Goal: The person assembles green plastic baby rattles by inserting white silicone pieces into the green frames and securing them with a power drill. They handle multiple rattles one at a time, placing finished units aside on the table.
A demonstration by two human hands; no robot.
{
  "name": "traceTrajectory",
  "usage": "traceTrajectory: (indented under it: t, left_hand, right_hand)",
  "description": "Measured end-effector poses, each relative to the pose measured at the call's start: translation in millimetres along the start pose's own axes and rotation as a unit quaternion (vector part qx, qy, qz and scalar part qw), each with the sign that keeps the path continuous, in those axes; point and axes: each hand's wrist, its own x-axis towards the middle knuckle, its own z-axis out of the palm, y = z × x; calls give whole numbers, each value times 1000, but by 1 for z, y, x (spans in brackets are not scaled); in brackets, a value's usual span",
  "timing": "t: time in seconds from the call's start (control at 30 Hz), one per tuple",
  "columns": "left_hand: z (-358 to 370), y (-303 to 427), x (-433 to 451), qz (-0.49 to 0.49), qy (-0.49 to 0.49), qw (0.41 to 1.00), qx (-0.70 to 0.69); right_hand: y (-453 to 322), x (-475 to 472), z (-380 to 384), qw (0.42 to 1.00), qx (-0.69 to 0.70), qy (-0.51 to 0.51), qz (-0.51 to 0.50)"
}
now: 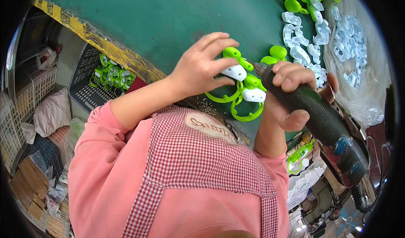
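Note:
My left hand (202, 61) holds a green and white plastic part (234, 72) against the table, its fingers around the white piece. In my right hand (289, 103) is a black corded electric screwdriver (316, 114), gripped along its body. Its bit points left and meets, or nearly meets, the green piece by my left fingers; exact contact cannot be told. A second part with a white block (254, 95) and a green ring (248, 117) lies just below. Round green pieces (277, 52) rest beyond the screwdriver's nose.
Small loose screws (205, 106) lie at the near table edge. Pale blue-white plastic shells (299, 54) are spread at right, beside a clear plastic bag (351, 45) of more shells. Green pieces (292, 5) sit at the far right. A grey crate (84, 94) with green-white parts stands below the table's left edge.

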Motion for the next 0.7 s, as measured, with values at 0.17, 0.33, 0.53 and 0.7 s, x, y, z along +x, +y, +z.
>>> traceTrajectory:
  t: [0.17,0.33,0.53,0.7]
  left_hand:
    - [17,-15,-5,11,-10,1000,-17]
    - [21,-13,-4,-2,-7,998,-54]
    - [23,-17,-9,-5,-9,998,-60]
    - [19,-17,-7,3,-21,998,-62]
  right_hand:
    - [5,12,9,995,-61,-44,58]
    - [43,3,6,993,96,-66,24]
    - [55,6,11,988,84,-130,-3]
    - [59,6,9,973,188,-128,48]
